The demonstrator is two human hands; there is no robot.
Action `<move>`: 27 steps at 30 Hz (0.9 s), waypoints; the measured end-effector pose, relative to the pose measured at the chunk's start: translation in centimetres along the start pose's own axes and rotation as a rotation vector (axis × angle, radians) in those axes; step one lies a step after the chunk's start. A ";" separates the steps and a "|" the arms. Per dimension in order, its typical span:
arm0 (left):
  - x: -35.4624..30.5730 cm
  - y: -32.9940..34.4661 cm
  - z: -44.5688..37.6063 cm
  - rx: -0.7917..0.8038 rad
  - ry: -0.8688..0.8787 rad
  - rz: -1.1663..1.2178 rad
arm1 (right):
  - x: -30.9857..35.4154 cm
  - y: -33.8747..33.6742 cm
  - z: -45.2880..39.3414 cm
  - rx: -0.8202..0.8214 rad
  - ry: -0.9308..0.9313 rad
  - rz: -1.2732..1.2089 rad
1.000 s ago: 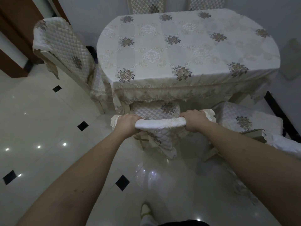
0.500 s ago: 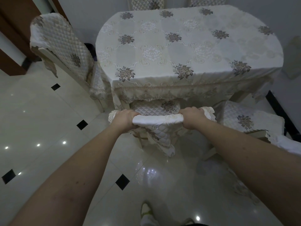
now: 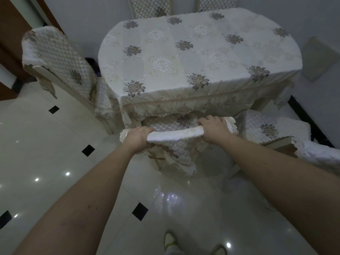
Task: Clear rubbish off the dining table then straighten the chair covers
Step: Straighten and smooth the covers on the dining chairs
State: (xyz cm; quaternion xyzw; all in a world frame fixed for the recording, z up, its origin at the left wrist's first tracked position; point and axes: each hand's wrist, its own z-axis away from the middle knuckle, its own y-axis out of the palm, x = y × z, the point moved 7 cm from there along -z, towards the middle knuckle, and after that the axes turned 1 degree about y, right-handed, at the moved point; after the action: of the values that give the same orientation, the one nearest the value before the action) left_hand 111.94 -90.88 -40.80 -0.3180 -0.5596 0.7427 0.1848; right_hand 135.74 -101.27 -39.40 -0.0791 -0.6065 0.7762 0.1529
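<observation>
Glossy pale tiled floor [image 3: 46, 144] with small black diamond insets [image 3: 139, 211] and spots of reflected ceiling light. Left of the floor's far edge, dark brown woodwork [image 3: 11, 34], possibly a door frame. Behind it a plain grey-white wall [image 3: 92, 15]; a black skirting strip [image 3: 309, 122] runs along the floor's right edge.

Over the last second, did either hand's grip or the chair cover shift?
Barely. The right hand has crept forward over the top of the chair cover; the left hand keeps its grip. Both stay clamped on the chair back. The tablecloth is unchanged.
</observation>
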 end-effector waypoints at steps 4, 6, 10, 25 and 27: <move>-0.1 -0.2 0.2 0.040 0.021 0.017 | -1.0 0.0 2.8 -0.023 0.057 -0.143; 0.0 -0.2 0.1 0.101 0.043 0.025 | -2.0 -0.1 5.1 -0.060 0.064 -0.168; -0.3 -0.4 -0.3 0.269 0.088 0.000 | -5.7 -0.8 10.2 -0.151 0.136 -0.126; -35.4 -1.0 1.7 0.079 0.605 0.017 | -23.6 -4.9 27.8 -0.333 0.396 -0.245; -40.8 0.2 2.5 0.068 0.672 -0.012 | -26.8 -4.7 30.4 -0.347 0.433 -0.265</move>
State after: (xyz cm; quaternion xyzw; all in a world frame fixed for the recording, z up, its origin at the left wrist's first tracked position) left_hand 140.00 -118.47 -29.74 -0.5352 -0.4443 0.6134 0.3739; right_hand 152.22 -137.11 -28.89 -0.1875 -0.6883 0.5996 0.3627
